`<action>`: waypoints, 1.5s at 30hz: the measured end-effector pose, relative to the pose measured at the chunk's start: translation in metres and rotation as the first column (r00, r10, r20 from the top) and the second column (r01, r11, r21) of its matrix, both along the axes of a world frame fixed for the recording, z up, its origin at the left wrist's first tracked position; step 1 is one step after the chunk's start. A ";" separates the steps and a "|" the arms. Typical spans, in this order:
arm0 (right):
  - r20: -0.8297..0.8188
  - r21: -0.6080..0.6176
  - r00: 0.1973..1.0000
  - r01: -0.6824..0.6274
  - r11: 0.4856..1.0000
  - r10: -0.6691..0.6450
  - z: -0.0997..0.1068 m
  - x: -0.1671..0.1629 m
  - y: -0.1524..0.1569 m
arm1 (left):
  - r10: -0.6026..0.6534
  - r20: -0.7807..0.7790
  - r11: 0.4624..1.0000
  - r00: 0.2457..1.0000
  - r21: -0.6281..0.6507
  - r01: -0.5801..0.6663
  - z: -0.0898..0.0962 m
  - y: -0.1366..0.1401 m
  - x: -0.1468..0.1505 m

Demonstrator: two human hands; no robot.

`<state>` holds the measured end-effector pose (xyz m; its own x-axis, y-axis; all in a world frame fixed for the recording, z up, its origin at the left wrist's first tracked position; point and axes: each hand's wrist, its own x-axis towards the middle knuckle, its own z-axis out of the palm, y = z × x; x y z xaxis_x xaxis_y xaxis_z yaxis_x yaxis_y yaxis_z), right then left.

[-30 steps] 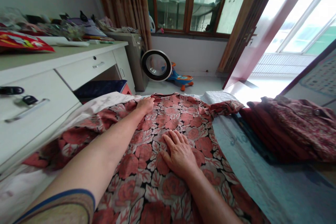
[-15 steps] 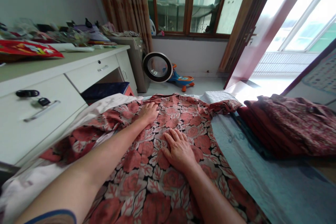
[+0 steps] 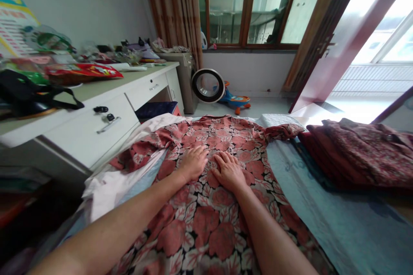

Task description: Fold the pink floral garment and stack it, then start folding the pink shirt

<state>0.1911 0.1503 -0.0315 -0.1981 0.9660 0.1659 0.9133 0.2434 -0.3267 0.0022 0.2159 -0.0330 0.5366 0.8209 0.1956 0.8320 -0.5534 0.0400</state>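
Note:
A red, grey and black floral garment (image 3: 206,219) lies spread over the light blue bed cover (image 3: 300,197), its two sleeves reaching out to either side. My left hand (image 3: 194,162) rests on the middle of its upper part, fingers stretched forward and nothing held. Just to its right my right hand (image 3: 229,172) lies flat on the same cloth with the fingers a little apart. A white cloth (image 3: 108,191) sticks out beneath the left sleeve. At the right sits a pile of folded clothes (image 3: 364,154) in dark red and patterned fabric.
Along the left runs a white desk (image 3: 84,137) with keys hanging at its drawer and several packages on top. A washing machine (image 3: 185,81) with its round door open stands beyond the bed, near a blue and orange ride-on toy (image 3: 235,99). An open door (image 3: 318,68) is at the right.
My left hand has come back from near the garment's left shoulder to its middle, beside my right hand. The view has turned left, showing more of the desk.

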 end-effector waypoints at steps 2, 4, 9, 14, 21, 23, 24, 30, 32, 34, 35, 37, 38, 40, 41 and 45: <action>0.005 0.007 1.000 -0.003 1.000 0.003 0.000 0.000 -0.001 | 0.030 -0.003 0.998 1.000 -0.059 -0.031 -0.007 -0.024 -0.006; 0.008 0.015 1.000 -0.008 1.000 0.008 0.001 0.000 -0.002 | 0.087 -0.001 0.992 0.996 -0.090 -0.087 -0.013 -0.041 -0.020; 0.013 0.047 1.000 -0.027 0.999 0.026 0.002 0.001 -0.003 | 0.176 -0.002 0.983 0.984 -0.049 -0.176 -0.019 -0.066 -0.065; 0.021 0.092 0.999 -0.041 0.995 0.039 0.000 0.001 -0.003 | 0.322 -0.042 0.945 0.946 -0.042 -0.324 -0.014 -0.078 -0.093; 0.065 0.089 0.997 -0.040 0.995 0.034 -0.002 0.000 0.000 | 0.463 -0.043 0.885 0.885 0.073 -0.459 0.013 -0.104 -0.068; 0.077 0.104 0.997 -0.038 0.994 0.030 -0.003 0.000 0.001 | 0.300 -0.013 0.952 0.954 0.063 -0.298 0.016 -0.118 -0.043; 0.083 0.105 0.996 -0.036 0.994 0.028 -0.003 0.000 0.001 | 0.223 0.005 0.974 0.975 0.037 -0.223 0.016 -0.125 -0.031; 0.116 0.117 0.993 -0.032 0.993 0.018 0.002 -0.002 -0.003 | 0.014 0.069 0.996 0.998 -0.094 -0.008 -0.003 -0.160 0.006; 0.137 0.150 0.991 -0.028 0.988 0.007 0.006 -0.004 -0.007 | 0.026 0.072 0.995 0.997 -0.093 -0.019 -0.005 -0.163 0.005; 0.172 0.161 0.985 -0.036 0.986 0.008 0.009 -0.005 -0.013 | 0.032 0.069 0.996 0.997 -0.087 -0.026 -0.005 -0.164 0.002; 0.188 0.154 0.982 -0.038 0.987 0.009 0.010 -0.005 -0.018 | 0.032 0.067 0.996 0.997 -0.081 -0.026 -0.005 -0.163 0.002; 0.210 0.124 0.978 -0.041 0.991 0.014 0.011 -0.004 -0.029 | 0.024 0.065 0.998 0.998 -0.065 -0.019 -0.005 -0.163 0.001; 0.214 0.111 0.977 -0.043 0.993 0.019 0.010 -0.002 -0.036 | 0.019 0.064 0.998 0.998 -0.058 -0.016 -0.005 -0.162 0.001; 0.216 0.099 0.976 -0.055 0.994 0.033 0.008 0.002 -0.052 | 0.012 0.066 0.999 0.998 -0.044 -0.009 -0.005 -0.163 0.001; 0.217 0.096 0.975 -0.068 0.993 0.046 0.007 0.005 -0.061 | 0.008 0.066 0.999 0.998 -0.036 -0.006 -0.005 -0.163 0.002; 0.218 0.085 0.971 -0.115 0.990 0.094 0.005 0.022 -0.096 | -0.030 0.061 1.000 0.998 0.009 0.029 -0.003 -0.166 0.002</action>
